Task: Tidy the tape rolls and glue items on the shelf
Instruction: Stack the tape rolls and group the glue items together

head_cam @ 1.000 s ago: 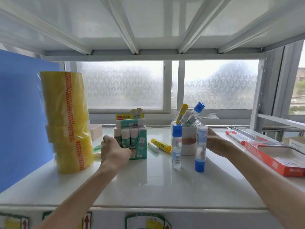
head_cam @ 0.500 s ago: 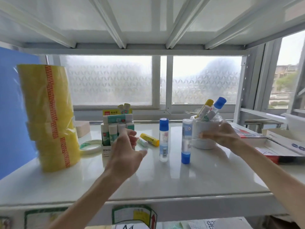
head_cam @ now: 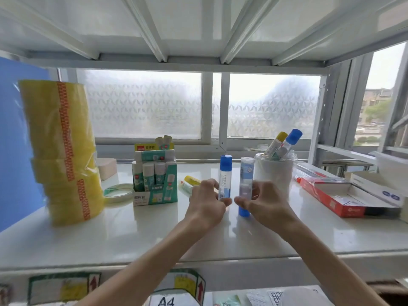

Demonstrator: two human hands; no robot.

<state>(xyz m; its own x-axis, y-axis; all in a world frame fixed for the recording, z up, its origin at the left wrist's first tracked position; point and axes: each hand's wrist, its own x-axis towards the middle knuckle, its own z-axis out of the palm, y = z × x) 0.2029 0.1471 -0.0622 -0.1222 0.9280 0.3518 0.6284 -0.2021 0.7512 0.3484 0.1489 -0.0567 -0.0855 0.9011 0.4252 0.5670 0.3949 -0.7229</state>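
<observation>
Two liquid glue bottles stand side by side mid-shelf. My left hand (head_cam: pixel 206 203) wraps around the lower part of the upright bottle with the blue cap on top (head_cam: pixel 225 171). The fingers of my right hand (head_cam: pixel 263 203) close around the inverted bottle (head_cam: pixel 246 173), whose blue cap rests on the shelf. On the left stands a tall wrapped stack of yellow tape rolls (head_cam: pixel 61 151), with a thin green-edged tape roll (head_cam: pixel 118 192) lying flat beside it. Glue sticks fill a teal display box (head_cam: pixel 154 182). A yellow-capped glue stick (head_cam: pixel 191 181) lies behind my left hand.
A white cup (head_cam: pixel 273 173) holding several glue sticks stands right behind the bottles. An open red box (head_cam: pixel 340 200) and a white box (head_cam: pixel 375 188) lie at the right. A blue board (head_cam: pixel 13 140) walls the left side. The white shelf (head_cam: pixel 132 228) has bare surface in front.
My left hand left the glue stick box and moved right to the upright bottle. My right hand came off the white cup and closed on the inverted bottle.
</observation>
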